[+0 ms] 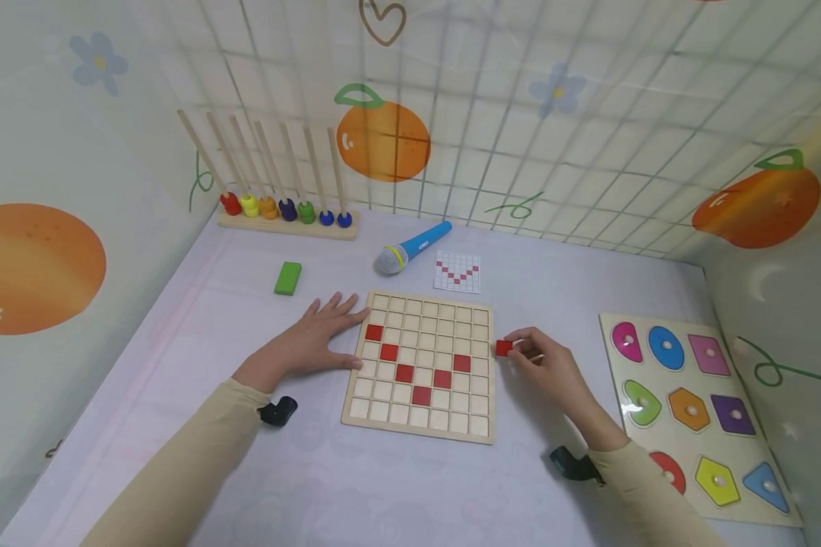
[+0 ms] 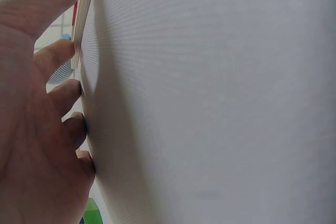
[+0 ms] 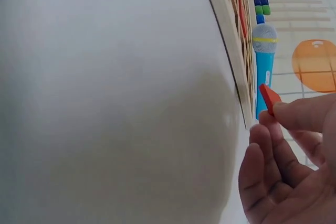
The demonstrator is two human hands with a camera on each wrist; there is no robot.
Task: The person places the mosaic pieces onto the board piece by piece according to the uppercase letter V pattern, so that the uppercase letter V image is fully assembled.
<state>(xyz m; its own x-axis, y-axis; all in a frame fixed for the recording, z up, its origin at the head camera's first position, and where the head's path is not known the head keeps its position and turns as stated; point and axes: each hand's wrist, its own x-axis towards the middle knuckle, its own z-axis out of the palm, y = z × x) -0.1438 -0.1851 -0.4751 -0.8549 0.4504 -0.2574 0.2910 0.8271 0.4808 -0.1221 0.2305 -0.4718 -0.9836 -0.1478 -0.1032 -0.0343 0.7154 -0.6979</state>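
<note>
A wooden grid board (image 1: pixel 417 434) lies flat in front of me, with several red square tiles forming a V in its cells. My left hand (image 1: pixel 312 338) is spread on the table at the board's left side, its thumb and index fingertip at the edge. My right hand (image 1: pixel 547 365) pinches a red square tile (image 1: pixel 503 348) between thumb and fingertip, just off the board's right edge. In the right wrist view that same tile (image 3: pixel 269 98) is held tilted, above the table surface. Behind the board lies a pattern card (image 1: pixel 457 272) printed with a red V on a grid.
A blue toy microphone (image 1: pixel 420 241) lies behind the board, left of the card. A green block (image 1: pixel 288 278) sits at the left. Further back stands a wooden peg rack (image 1: pixel 287 225) with coloured beads. At the right is a shape puzzle board (image 1: pixel 646 349) with knobbed pieces.
</note>
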